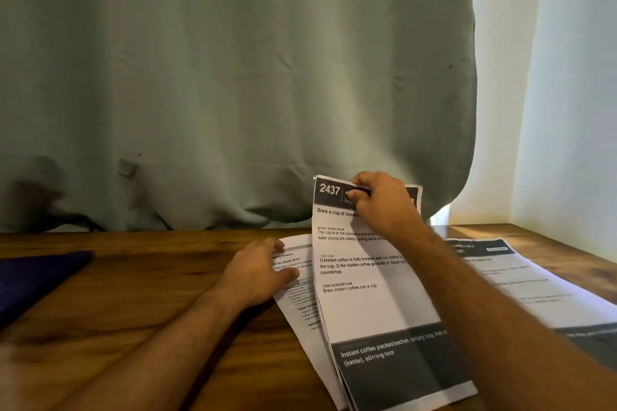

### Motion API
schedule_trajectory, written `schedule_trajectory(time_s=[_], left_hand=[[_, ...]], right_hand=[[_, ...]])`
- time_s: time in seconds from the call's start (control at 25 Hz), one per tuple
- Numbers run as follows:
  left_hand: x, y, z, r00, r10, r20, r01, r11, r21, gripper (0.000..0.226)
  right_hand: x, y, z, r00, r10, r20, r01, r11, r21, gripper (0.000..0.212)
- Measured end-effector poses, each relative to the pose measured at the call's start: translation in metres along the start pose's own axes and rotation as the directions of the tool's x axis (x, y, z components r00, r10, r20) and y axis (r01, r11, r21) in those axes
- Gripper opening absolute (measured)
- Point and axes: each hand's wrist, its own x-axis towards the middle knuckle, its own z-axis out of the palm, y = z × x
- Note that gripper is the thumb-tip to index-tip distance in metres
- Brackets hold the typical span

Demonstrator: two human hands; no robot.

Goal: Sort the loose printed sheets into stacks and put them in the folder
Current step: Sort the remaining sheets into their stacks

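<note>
A printed sheet (370, 304) headed "2437", about brewing instant coffee, is tilted up off the wooden table (150, 294). My right hand (380, 200) pinches its top edge at the dark header band. More sheets seem to lie directly behind it. Under it to the left lies another printed sheet (300, 300), flat on the table, and my left hand (260, 270) rests on its upper left part with fingers spread. A third printed sheet (521, 277) lies flat to the right, partly covered by my right forearm. A dark blue folder (30, 280) lies at the left edge.
A pale green curtain (233, 77) hangs right behind the table's far edge. A white curtain (551, 93) with daylight behind it covers the right side. Bare wood shows between the folder and the sheets.
</note>
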Motion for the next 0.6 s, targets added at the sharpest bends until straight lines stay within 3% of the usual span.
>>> schedule_trajectory(time_s=[0.08,0.2,0.32,0.44,0.48,0.6], left_hand=[[0.013,0.001,0.0,0.993,-0.117,-0.011,0.117,0.99,0.082,0.071],[0.03,0.004,-0.001,0.975,-0.223,0.016,0.222,0.973,0.07,0.087],[0.039,-0.001,0.003,0.969,-0.245,0.015,0.246,0.964,-0.103,0.078],[0.038,-0.012,0.012,0.969,-0.227,-0.096,0.187,0.931,-0.314,0.079],[0.036,-0.015,0.013,0.962,-0.234,-0.142,0.161,0.904,-0.395,0.074],[0.032,-0.017,0.015,0.947,-0.253,-0.198,0.078,0.78,-0.621,0.027]], right_hand=[[-0.01,0.016,0.011,0.995,-0.026,-0.092,0.03,0.999,0.037,0.009],[-0.021,0.028,0.024,0.993,-0.043,-0.112,0.049,0.997,0.053,0.008],[-0.023,0.031,0.031,0.994,-0.068,-0.087,0.073,0.996,0.05,0.006],[-0.029,0.03,0.034,0.99,-0.083,-0.114,0.091,0.994,0.068,0.01],[-0.032,0.029,0.034,0.988,-0.083,-0.131,0.095,0.991,0.089,0.011],[-0.045,0.024,0.033,0.987,-0.114,-0.11,0.129,0.981,0.144,0.014]])
